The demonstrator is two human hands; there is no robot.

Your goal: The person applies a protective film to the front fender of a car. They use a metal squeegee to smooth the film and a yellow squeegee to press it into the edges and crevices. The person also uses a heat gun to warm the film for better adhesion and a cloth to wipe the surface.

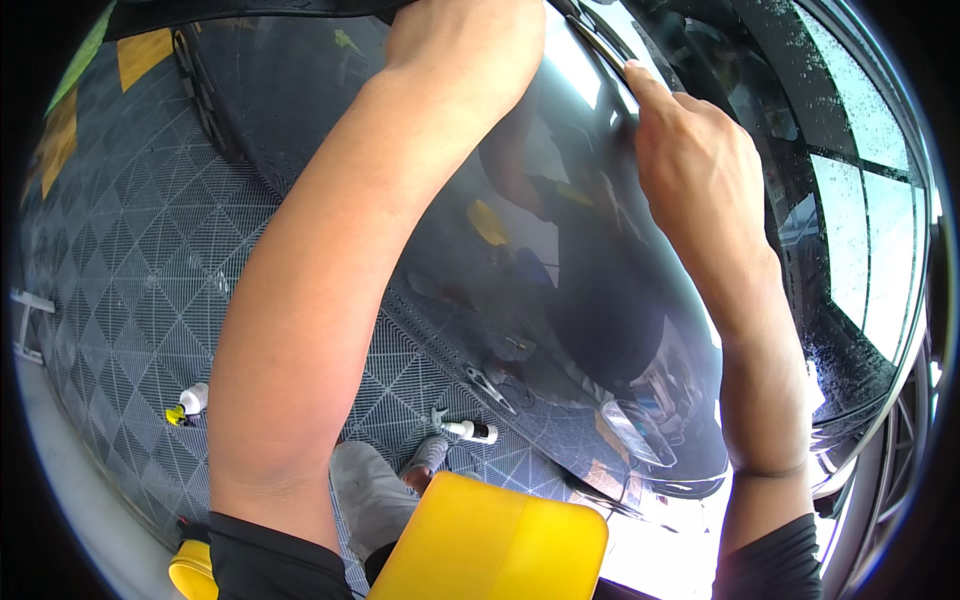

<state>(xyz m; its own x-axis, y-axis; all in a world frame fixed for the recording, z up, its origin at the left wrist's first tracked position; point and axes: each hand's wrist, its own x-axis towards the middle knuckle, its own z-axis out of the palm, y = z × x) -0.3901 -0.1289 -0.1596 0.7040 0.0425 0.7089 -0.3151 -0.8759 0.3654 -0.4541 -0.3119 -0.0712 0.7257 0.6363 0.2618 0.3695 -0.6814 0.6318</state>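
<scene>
I lean over a glossy dark car body panel point(560, 280) that mirrors the surroundings. My left hand point(470, 40) rests on the panel at the top of the picture, partly cut by the rim, its fingers hidden. My right hand point(690, 150) has its fingers curled, and its thumb tip presses against a thin black window trim strip point(600, 45) at the panel's upper edge. The wet window glass point(850, 230), covered in droplets, lies just right of that hand.
A flat yellow plastic piece point(490, 545) sits close under my chest, and another yellow item point(192, 570) is at lower left. On the grey grid floor point(130, 260) lie a white spray bottle point(465, 430) and a yellow-triggered bottle point(188, 405). A tyre point(200, 90) stands at upper left.
</scene>
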